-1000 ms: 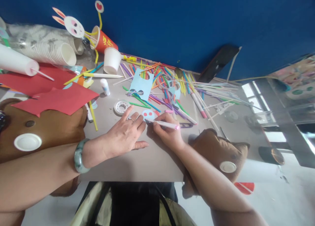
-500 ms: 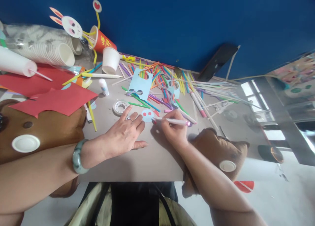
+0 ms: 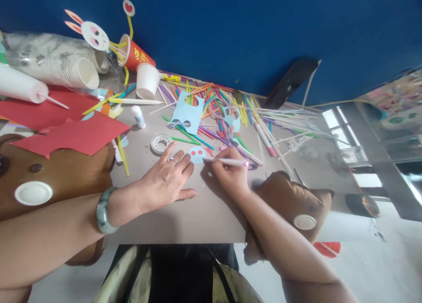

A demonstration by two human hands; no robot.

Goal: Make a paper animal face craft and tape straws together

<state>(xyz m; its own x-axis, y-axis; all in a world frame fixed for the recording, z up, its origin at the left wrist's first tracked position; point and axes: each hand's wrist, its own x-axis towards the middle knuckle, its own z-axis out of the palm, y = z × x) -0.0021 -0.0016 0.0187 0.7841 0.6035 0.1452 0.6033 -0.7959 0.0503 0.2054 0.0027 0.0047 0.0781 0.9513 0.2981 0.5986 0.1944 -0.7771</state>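
A small light-blue paper circle (image 3: 197, 158) with two red dots lies flat on the table. My right hand (image 3: 232, 174) grips a pink-and-white marker (image 3: 231, 162) and holds its tip at the circle's right edge. My left hand (image 3: 166, 173) rests with its fingers spread, fingertips close to the circle's left side; whether they touch it I cannot tell. Just beyond the left fingers sits a roll of white tape (image 3: 161, 144). A cut light-blue sheet (image 3: 189, 111) with round holes lies farther back, and a glue stick (image 3: 138, 117) stands to its left.
Coloured pens and sticks (image 3: 214, 105) are strewn along the blue wall. At the left are red paper (image 3: 75, 136), stacked paper cups (image 3: 72, 72), a white cup (image 3: 147, 81) and a rabbit figure (image 3: 95, 35) in a red cup. Brown cushions (image 3: 290, 195) flank my arms.
My right hand and the marker have shifted slightly left, the marker's back end most. The left hand and the paper circle have stayed in place.
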